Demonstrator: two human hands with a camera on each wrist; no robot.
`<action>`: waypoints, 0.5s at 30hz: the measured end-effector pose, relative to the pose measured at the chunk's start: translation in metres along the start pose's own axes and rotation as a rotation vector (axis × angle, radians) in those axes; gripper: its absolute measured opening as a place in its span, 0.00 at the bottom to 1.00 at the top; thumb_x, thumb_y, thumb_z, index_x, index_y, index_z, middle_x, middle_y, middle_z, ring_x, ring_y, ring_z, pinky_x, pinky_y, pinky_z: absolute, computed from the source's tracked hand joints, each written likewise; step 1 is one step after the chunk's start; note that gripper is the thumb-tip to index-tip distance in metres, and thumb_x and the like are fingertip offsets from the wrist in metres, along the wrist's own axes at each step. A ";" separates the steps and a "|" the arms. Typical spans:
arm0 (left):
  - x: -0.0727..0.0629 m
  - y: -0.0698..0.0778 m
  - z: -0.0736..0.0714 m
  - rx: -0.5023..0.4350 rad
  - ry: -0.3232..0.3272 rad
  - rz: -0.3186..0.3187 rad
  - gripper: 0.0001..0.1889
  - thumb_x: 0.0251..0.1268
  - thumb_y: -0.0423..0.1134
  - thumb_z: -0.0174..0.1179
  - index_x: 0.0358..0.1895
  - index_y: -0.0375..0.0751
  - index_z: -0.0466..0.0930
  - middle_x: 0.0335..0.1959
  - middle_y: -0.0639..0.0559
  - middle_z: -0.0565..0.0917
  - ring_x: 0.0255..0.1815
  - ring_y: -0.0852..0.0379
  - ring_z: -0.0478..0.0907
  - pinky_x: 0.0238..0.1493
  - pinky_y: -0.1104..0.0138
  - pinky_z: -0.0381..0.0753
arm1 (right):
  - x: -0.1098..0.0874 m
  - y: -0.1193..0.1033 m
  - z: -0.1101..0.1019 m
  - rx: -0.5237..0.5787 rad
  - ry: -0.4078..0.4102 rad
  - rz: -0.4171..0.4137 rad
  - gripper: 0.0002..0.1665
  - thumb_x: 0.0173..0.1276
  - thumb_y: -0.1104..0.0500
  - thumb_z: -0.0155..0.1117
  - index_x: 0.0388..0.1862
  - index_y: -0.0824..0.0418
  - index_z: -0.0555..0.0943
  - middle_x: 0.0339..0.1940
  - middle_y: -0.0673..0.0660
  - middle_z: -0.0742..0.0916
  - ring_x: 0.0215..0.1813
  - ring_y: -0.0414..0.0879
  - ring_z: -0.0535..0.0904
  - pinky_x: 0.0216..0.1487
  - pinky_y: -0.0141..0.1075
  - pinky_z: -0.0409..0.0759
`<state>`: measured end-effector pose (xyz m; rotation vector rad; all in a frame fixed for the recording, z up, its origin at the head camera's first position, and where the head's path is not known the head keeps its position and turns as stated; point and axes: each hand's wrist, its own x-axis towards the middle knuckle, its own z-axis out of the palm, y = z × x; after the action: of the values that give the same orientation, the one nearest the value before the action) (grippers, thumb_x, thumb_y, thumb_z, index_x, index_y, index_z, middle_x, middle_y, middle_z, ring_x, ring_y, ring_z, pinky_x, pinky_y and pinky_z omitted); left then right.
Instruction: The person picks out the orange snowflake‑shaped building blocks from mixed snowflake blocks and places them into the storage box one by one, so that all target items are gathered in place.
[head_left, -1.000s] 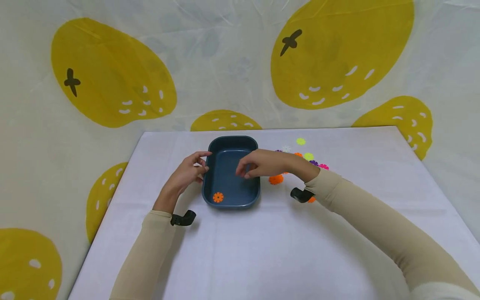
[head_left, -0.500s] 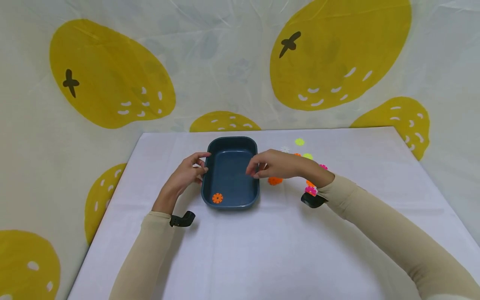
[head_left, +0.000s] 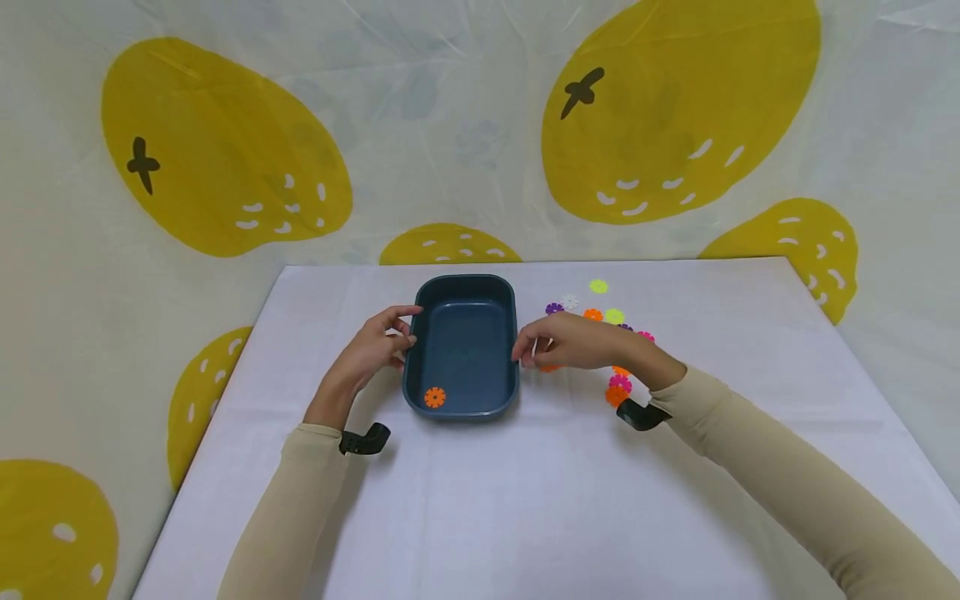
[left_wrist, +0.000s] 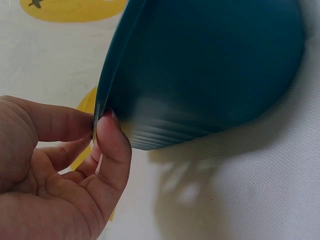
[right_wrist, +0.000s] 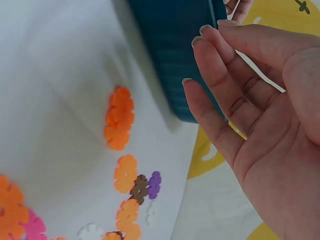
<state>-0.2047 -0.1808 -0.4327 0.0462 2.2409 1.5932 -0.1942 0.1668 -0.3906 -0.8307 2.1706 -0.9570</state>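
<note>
A dark blue rectangular baking dish [head_left: 467,354] sits on the table, with one orange snowflake-shaped plastic disc [head_left: 435,397] in its near left corner. My left hand [head_left: 372,343] pinches the dish's left rim between thumb and fingers; in the left wrist view the thumb [left_wrist: 113,145] lies over the dish wall. At the right rim is my right hand [head_left: 573,340], its fingers [right_wrist: 220,75] loosely bent and holding nothing. Beneath and beyond this hand lie several more snowflake discs, among them an orange pair [right_wrist: 119,119] beside the dish, partly hidden in the head view.
Orange, pink [head_left: 620,382], purple [head_left: 554,308], white [head_left: 570,301] and yellow-green [head_left: 598,286] discs are scattered to the right of the dish. A white cloth [head_left: 480,508] covers the table. Behind it hangs a fabric backdrop [head_left: 450,125] with yellow fruit prints.
My right hand has moved from above the dish's inside rightward to its right rim, uncovering some of the discs. The left hand stays on the left rim, and the dish keeps its place.
</note>
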 end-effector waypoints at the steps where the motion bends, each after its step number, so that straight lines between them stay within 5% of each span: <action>1: 0.000 0.000 0.000 0.001 0.001 0.001 0.28 0.74 0.28 0.53 0.75 0.48 0.67 0.45 0.44 0.67 0.40 0.45 0.71 0.31 0.63 0.81 | -0.001 0.002 0.001 0.005 0.004 0.007 0.13 0.73 0.63 0.65 0.54 0.56 0.84 0.48 0.62 0.87 0.52 0.59 0.83 0.53 0.42 0.84; 15: -0.001 0.002 0.002 0.007 0.003 0.003 0.28 0.73 0.28 0.53 0.74 0.48 0.67 0.45 0.44 0.67 0.39 0.46 0.71 0.32 0.62 0.82 | -0.006 0.028 0.001 -0.026 0.023 0.016 0.14 0.72 0.64 0.66 0.55 0.61 0.83 0.47 0.58 0.88 0.49 0.50 0.83 0.51 0.37 0.84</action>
<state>-0.2032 -0.1784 -0.4308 0.0491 2.2502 1.5882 -0.1975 0.1858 -0.4113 -0.8172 2.2099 -0.9370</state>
